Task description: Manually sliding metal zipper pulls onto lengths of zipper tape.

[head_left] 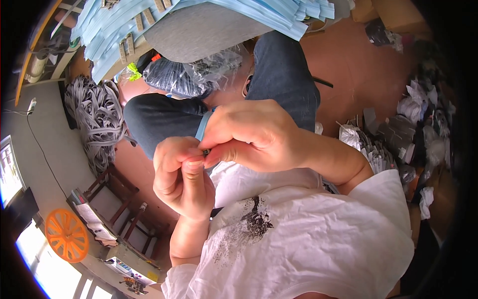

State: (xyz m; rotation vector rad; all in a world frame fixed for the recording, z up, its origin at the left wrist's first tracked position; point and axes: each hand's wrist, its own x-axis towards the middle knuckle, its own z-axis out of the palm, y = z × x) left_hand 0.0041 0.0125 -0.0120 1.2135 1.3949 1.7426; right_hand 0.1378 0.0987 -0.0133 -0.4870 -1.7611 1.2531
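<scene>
Reddish-brown floor [358,65] fills the background, with a heap of crumpled white and grey scraps [418,114] lying on it at the right and a pile of grey bands [97,117] at the left. A grey surface [199,30] at the top carries a thick stack of light-blue strips [279,15], and a clear bag of dark material [194,74] sits just below its edge. Dark trousers [284,79] and a white printed shirt [298,234] frame the work. Both hands are raised close to the chest and touch one another. The right hand [254,134] comes in from the right with the wrist bent, fingers curled over, its grip pinched narrow on a light-blue strip [203,125], which runs up from the pinch past the thumb. The left hand [181,179] rises from below with the forearm upright, thumb and forefinger closed tight at the same spot on a small dark piece [205,151], too hidden to identify. Judged risk: the small piece is almost covered by the fingertips, so a slight shift of either pinch could let it slip and drop among the floor scraps; pulling the strip at an angle could also twist it out of line.
</scene>
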